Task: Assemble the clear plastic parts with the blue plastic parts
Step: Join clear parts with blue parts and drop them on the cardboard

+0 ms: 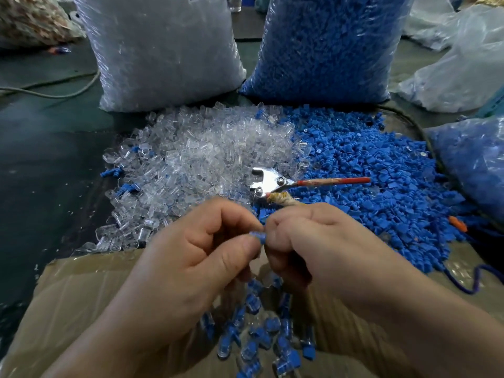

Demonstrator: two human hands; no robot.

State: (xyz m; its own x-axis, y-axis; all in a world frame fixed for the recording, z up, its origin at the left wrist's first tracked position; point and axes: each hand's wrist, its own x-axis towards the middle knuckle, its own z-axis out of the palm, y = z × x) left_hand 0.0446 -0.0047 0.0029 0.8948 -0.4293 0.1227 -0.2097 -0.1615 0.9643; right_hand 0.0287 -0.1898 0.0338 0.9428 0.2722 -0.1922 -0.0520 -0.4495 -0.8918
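Two hands meet low in the middle of the view, fingertips almost touching. The left hand (196,252) and the right hand (321,241) both have their fingers curled, and together they pinch one small blue part (258,237) between thumb and forefinger. Only a sliver of it shows, so I cannot tell whether a clear piece sits on it.

Just beyond the hands, a heap of clear parts (204,154) lies on the dark counter (41,159), touching a heap of blue parts (368,170) to its right. Chrome pliers (268,182) rest where the two heaps meet, one red handle pointing right. The other handle, wrapped in twine, runs behind the right hand's knuckles, and I cannot tell whether it is gripped.

Behind the heaps stand a bag of clear pieces (163,50) and a bag of blue pieces (327,45), side by side. Below the hands, a sheet of cardboard (81,290) carries a small pile of joined pieces (259,336), blue set in clear.
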